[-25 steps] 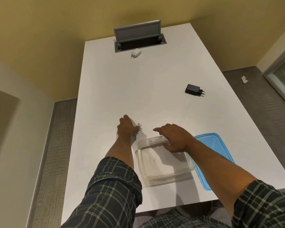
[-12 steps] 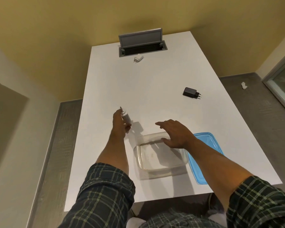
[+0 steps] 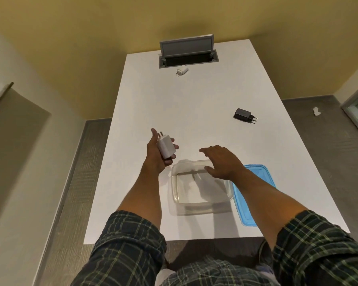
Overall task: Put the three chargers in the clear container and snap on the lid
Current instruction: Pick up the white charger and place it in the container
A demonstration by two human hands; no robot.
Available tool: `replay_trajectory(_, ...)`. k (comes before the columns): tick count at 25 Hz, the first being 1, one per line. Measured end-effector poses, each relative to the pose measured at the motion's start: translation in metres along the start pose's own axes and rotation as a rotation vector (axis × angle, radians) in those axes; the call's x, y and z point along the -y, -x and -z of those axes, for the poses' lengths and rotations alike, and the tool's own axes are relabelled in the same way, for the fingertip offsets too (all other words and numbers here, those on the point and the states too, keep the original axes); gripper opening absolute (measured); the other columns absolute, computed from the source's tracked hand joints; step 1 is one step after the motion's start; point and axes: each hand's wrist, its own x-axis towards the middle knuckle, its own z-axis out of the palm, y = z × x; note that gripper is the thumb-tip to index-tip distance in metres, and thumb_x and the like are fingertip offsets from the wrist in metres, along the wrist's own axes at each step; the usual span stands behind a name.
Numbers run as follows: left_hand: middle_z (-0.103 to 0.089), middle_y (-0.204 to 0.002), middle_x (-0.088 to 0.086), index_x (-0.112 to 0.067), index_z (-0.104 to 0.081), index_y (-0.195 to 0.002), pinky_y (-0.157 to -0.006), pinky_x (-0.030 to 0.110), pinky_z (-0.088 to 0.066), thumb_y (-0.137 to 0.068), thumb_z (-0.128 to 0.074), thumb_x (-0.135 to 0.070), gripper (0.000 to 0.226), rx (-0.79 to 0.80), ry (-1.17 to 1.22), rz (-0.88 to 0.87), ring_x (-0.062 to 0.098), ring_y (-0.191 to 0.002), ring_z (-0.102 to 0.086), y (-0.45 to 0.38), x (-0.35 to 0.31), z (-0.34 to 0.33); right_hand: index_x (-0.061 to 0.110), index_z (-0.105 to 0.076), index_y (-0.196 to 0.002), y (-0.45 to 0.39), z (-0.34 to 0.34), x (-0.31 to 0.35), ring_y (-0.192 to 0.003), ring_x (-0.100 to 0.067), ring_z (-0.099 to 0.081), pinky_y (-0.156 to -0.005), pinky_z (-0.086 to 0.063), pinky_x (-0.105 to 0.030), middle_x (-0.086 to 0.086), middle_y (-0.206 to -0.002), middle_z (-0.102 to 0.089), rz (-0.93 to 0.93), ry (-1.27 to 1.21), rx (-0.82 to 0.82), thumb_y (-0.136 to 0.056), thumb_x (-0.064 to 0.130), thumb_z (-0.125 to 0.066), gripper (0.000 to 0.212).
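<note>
My left hand (image 3: 156,155) holds a white charger (image 3: 165,146) with its prongs pointing up, raised above the table just left of the clear container (image 3: 201,200). That container stands empty near the table's front edge. My right hand (image 3: 220,162) rests with spread fingers on the container's far rim. A blue lid (image 3: 254,195) lies flat against the container's right side. A black charger (image 3: 244,115) lies on the table at the right. A second, smaller white charger (image 3: 181,71) lies far back by the cable box.
The white table (image 3: 194,104) runs away from me. At its far end is a grey cable box (image 3: 187,53) with its flap up. On the grey floor to the right lies a white scrap (image 3: 316,111).
My left hand has lifted the white charger off the table and turned it palm-up. My right hand has stayed on the container's rim.
</note>
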Motion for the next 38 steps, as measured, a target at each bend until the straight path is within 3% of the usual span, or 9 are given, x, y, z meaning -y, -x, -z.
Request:
replay_trajectory(4, -0.060, -0.080, 0.010, -0.016, -0.060, -0.096, -0.045, 0.021, -0.035, -0.082, -0.062, -0.071, 0.056, 0.075, -0.394, 0.165, 0.025, -0.054, -0.055, 0.009, 0.000, -0.010, 0.016, -0.052, -0.137, -0.001, -0.006, -0.003, -0.116, -0.028, -0.053, -0.091, -0.044, -0.038, -0.005, -0.126, -0.059, -0.069, 0.123, 0.062, -0.089, 0.032, -0.059, 0.051)
replay_trajectory(8, -0.062, -0.083, 0.009, -0.014, -0.058, -0.097, -0.050, 0.025, -0.056, -0.083, -0.065, -0.069, 0.058, 0.147, -0.745, 0.364, 0.025, -0.063, -0.068, 0.018, 0.000, -0.027, 0.017, -0.060, -0.128, 0.000, -0.006, -0.005, -0.112, -0.028, -0.053, -0.085, -0.043, -0.037, -0.004, -0.122, -0.061, -0.087, 0.207, 0.089, -0.088, 0.017, -0.054, 0.040)
replay_trajectory(10, -0.064, -0.081, 0.009, -0.014, -0.065, -0.099, -0.045, 0.021, -0.051, -0.081, -0.065, -0.072, 0.061, 0.163, -0.975, 0.397, 0.021, -0.059, -0.070, 0.018, 0.001, -0.037, 0.018, -0.065, -0.121, -0.001, -0.006, -0.006, -0.109, -0.027, -0.054, -0.082, -0.042, -0.036, -0.003, -0.119, -0.061, -0.095, 0.236, 0.087, -0.086, 0.011, -0.052, 0.037)
replay_trajectory(13, -0.067, -0.067, 0.007, -0.017, -0.063, -0.091, -0.038, 0.012, -0.032, -0.082, -0.050, -0.080, 0.065, 0.119, -1.215, 0.354, 0.015, -0.040, -0.059, 0.018, 0.008, -0.051, 0.019, -0.069, -0.113, -0.001, -0.006, -0.006, -0.105, -0.026, -0.055, -0.079, -0.041, -0.035, -0.002, -0.115, -0.062, -0.099, 0.252, 0.094, -0.082, 0.007, -0.052, 0.037)
replay_trajectory(16, -0.064, -0.053, 0.005, -0.015, -0.056, -0.078, -0.037, 0.012, -0.031, -0.083, -0.052, -0.076, 0.061, 0.127, -1.379, 0.298, 0.013, -0.032, -0.050, 0.018, 0.021, -0.063, 0.019, -0.071, -0.107, -0.001, -0.004, -0.006, -0.101, -0.027, -0.055, -0.076, -0.041, -0.035, -0.002, -0.110, -0.063, -0.100, 0.264, 0.093, -0.081, 0.005, -0.053, 0.035)
replay_trajectory(21, -0.057, -0.066, -0.006, -0.023, -0.055, -0.064, -0.060, 0.025, -0.038, -0.070, -0.063, -0.074, 0.053, 0.000, -1.844, 0.109, 0.018, -0.069, -0.057, 0.016, 0.060, -0.075, 0.018, -0.070, -0.112, 0.002, -0.006, -0.004, -0.104, -0.028, -0.055, -0.077, -0.041, -0.035, -0.004, -0.111, -0.063, -0.106, 0.265, 0.085, -0.082, 0.004, -0.052, 0.039)
replay_trajectory(26, -0.050, -0.051, -0.007, -0.019, -0.054, -0.053, -0.047, 0.021, -0.029, -0.069, -0.072, -0.045, 0.035, -0.176, -1.880, -0.062, 0.011, -0.053, -0.052, 0.021, 0.099, -0.077, 0.014, -0.072, -0.108, 0.007, -0.006, 0.000, -0.097, -0.032, -0.056, -0.072, -0.040, -0.036, -0.009, -0.102, -0.063, -0.161, 0.287, 0.045, -0.082, -0.001, -0.053, 0.035)
replay_trajectory(33, -0.073, -0.090, 0.000, -0.019, -0.062, -0.084, -0.060, 0.024, -0.043, -0.078, -0.073, -0.024, 0.014, -0.311, -1.885, -0.036, 0.020, -0.087, -0.072, 0.022, 0.122, -0.066, 0.016, -0.068, -0.114, 0.017, -0.013, 0.009, -0.097, -0.030, -0.056, -0.067, -0.033, -0.033, -0.008, -0.103, -0.062, -0.257, 0.277, 0.027, -0.084, -0.003, -0.048, 0.040)
replay_trajectory(38, -0.072, -0.108, 0.002, -0.014, -0.067, -0.109, -0.065, 0.025, -0.045, -0.086, -0.073, -0.027, 0.027, -0.361, -1.952, -0.105, 0.019, -0.100, -0.072, 0.020, 0.131, -0.055, 0.012, -0.065, -0.112, 0.017, -0.012, 0.017, -0.100, -0.031, -0.055, -0.065, -0.033, -0.033, -0.010, -0.106, -0.060, -0.292, 0.277, 0.044, -0.085, -0.003, -0.048, 0.035)
